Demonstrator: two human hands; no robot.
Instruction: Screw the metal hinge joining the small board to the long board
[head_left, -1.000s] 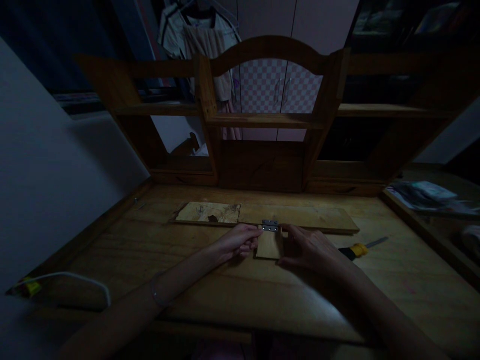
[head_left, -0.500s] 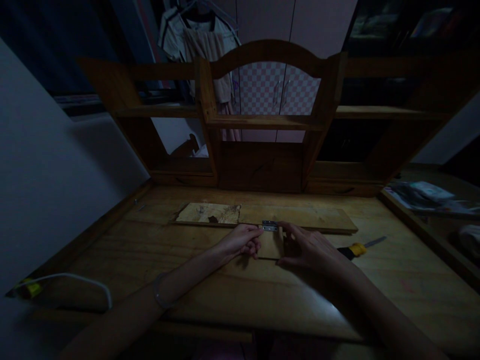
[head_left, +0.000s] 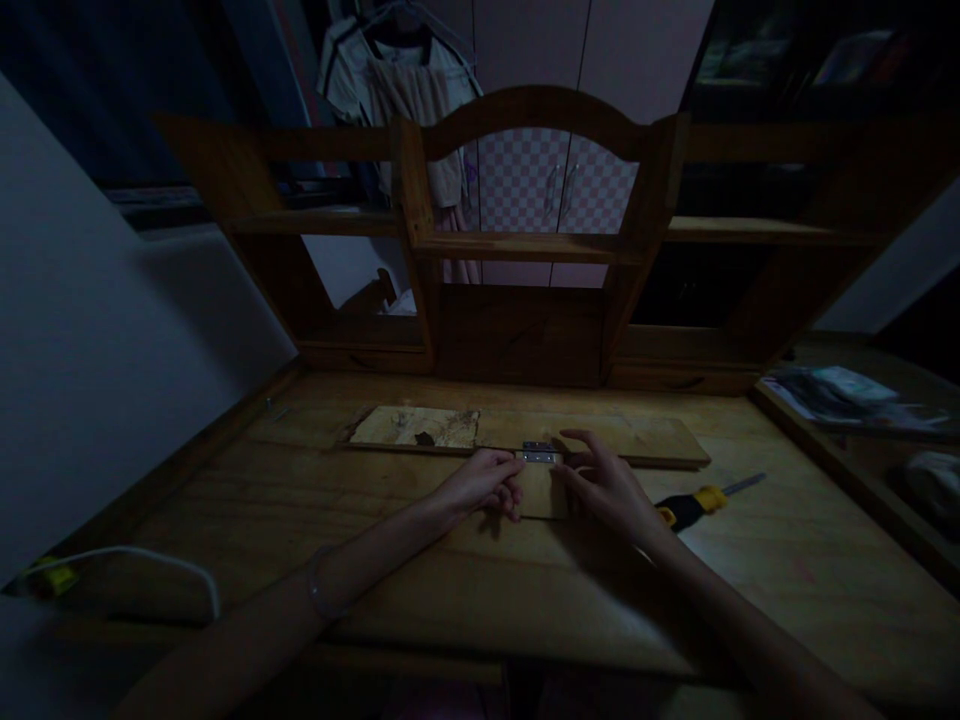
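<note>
A small metal hinge (head_left: 538, 458) lies across the joint between a short wooden board (head_left: 541, 497) and a long wooden plank (head_left: 630, 437) behind it. My left hand (head_left: 493, 482) is closed at the short board's left edge, its thumb at the hinge's left end and its other fingers curled below. On the right side, my right hand (head_left: 606, 488) has its fingers apart, one raised over the plank and another fingertip at the hinge's right end. I see nothing held in it. Close to the right wrist lies a yellow and black screwdriver (head_left: 709, 498).
The plank's left part has a pale, damaged surface (head_left: 412, 427). All of this rests on a wooden desk (head_left: 360, 540) with a shelf unit (head_left: 517, 245) at its back. A white cable (head_left: 157, 552) runs at the lower left. Plastic-wrapped items (head_left: 855, 390) lie far right.
My right hand has turned and its wrist has moved left, with one finger lifting off the hinge's right end. More of the screwdriver shows. The left hand stays at the board.
</note>
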